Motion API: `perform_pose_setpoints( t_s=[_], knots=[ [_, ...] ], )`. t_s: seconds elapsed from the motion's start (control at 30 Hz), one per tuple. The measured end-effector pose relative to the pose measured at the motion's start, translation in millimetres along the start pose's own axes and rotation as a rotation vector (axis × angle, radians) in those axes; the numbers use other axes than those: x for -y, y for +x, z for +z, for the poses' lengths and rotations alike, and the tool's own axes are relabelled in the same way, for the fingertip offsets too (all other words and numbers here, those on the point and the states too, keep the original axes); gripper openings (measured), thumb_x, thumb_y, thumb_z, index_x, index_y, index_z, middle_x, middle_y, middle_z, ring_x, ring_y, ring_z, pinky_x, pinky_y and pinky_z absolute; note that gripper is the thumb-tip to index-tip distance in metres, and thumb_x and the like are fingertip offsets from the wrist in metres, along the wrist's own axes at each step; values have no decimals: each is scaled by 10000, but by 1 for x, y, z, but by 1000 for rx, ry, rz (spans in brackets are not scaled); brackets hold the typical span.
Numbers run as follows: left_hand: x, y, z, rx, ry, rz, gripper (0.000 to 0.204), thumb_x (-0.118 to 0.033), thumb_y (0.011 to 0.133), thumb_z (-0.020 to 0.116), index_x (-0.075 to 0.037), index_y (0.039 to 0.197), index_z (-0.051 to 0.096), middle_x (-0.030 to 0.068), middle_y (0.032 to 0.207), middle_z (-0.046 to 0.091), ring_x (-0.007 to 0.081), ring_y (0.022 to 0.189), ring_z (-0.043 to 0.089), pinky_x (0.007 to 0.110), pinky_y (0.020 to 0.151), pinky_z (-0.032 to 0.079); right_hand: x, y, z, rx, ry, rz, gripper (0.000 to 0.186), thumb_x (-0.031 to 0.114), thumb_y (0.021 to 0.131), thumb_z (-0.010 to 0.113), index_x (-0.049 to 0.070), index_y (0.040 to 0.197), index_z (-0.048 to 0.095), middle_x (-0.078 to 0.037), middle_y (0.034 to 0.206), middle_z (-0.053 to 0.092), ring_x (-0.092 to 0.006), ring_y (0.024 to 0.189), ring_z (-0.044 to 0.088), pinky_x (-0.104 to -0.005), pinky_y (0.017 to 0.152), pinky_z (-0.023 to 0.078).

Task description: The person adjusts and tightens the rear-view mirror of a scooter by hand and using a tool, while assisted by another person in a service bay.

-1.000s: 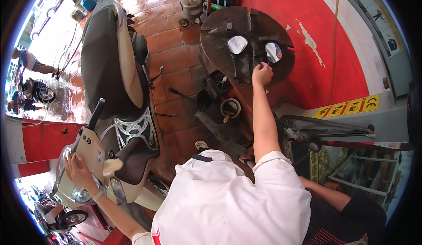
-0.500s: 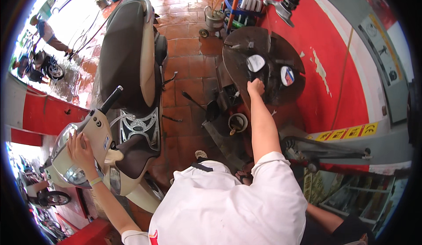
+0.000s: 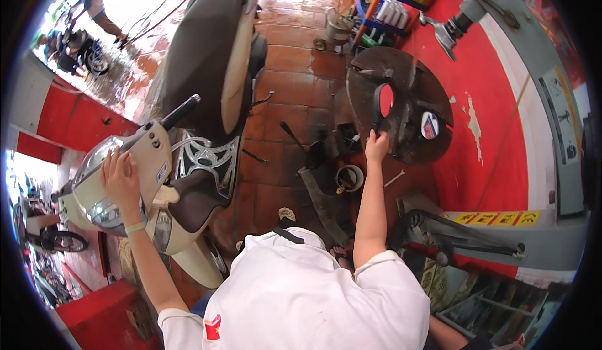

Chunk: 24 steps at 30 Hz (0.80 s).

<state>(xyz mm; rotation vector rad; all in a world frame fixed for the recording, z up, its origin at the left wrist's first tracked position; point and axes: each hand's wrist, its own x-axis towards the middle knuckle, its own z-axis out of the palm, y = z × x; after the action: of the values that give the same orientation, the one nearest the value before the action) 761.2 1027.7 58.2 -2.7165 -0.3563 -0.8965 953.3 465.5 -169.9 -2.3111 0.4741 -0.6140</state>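
Observation:
My right hand (image 3: 376, 146) is closed around the stem of a scooter mirror (image 3: 383, 102). The mirror is tilted in front of the dark round tyre-changer table (image 3: 442, 77), and its glass reflects red. A second mirror (image 3: 429, 126) lies on that table, its glass facing up. At the left, my left hand (image 3: 121, 174) lies with stretched fingers on the front of a cream scooter (image 3: 143, 142), near its headlight. The scooter's handlebar grip (image 3: 182, 113) sticks out just beyond the hand.
A bucket (image 3: 350, 178) and a wrench (image 3: 395, 177) are by the tyre changer's base. Beyond stand a wheeled tank (image 3: 338, 27) and a rack of bottles (image 3: 382, 14). The scooter's long seat (image 3: 204, 55) stretches away. Two people (image 3: 94, 5) are beside a motorbike outside.
My right hand has raised the mirror off the table and turned it, so its glass now reflects red. My left hand stays on the scooter while the view has shifted.

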Motion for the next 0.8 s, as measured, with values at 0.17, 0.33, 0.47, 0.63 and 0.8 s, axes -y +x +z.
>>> perform_pose_setpoints(
  t_s=[0.17,0.33,0.47,0.63,0.8],
  knots=[
    [17,-9,14,-78,-77,12,181,-185,765,594,-114,926,637,89,1051,611,285,1057,518,423,965,345,64,-63,16,292,612,237,273,214,867,577,-4,959,440,-53,685,500,-86,423,449,-238,360,352],
    [4,-3,-4,-121,-357,-42,188,-140,752,615,-110,935,643,107,1124,595,314,1115,497,428,966,358,170,-131,5,623,898,104,238,217,889,568,22,939,441,-9,659,443,-61,444,400,-211,385,317],
    [24,-23,-25,-242,-662,-147,183,-97,759,611,-89,939,643,120,1170,570,311,1190,450,418,958,381,277,-190,-2,990,1184,-75,189,196,919,514,23,951,447,-9,703,449,-59,492,406,-209,434,332],
    [49,-62,-40,-373,-762,-230,192,-80,751,621,-80,942,642,127,1153,574,332,1186,446,404,944,393,421,-245,-22,1335,1413,-321,222,217,928,489,18,1017,445,-20,716,478,-92,533,456,-231,487,383],
    [94,-108,-32,-426,-445,-335,333,-223,763,631,-99,1072,603,139,1311,442,395,1260,306,473,1001,285,573,-320,-35,1564,1517,-491,241,249,933,477,38,1038,431,-20,681,458,-95,530,453,-237,520,399]
  ],
)
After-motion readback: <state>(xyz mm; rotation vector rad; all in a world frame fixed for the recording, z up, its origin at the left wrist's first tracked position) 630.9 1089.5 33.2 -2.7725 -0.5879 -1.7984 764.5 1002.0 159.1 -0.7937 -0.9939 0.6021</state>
